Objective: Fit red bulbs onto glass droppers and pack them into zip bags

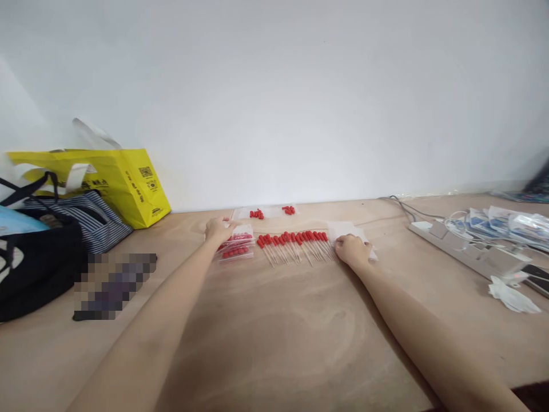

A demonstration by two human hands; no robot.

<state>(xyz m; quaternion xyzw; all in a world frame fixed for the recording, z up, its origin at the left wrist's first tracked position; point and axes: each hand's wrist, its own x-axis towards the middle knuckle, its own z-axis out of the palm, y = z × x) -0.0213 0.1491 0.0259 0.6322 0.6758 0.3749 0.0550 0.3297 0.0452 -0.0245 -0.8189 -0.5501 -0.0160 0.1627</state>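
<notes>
A row of red-tipped sticks (295,243) lies across the middle of the table, tips toward the wall. My left hand (220,230) rests at the stacked clear bags (235,250) with red pieces inside; its fingers are too small to read. At the row's right end, my right hand (354,250) touches the white bags (343,229), its fingers curled and partly hidden. Behind the row, a clear bag (273,213) lies flat near the wall, with two small clusters of red pieces (257,214) at it.
On the left stand a yellow bag (132,189), a striped pouch (96,217) and a black bag (51,269). A power strip (463,249) with cables, plastic packets (510,223) and a crumpled tissue (512,294) lie on the right. The white wall (274,103) rises behind.
</notes>
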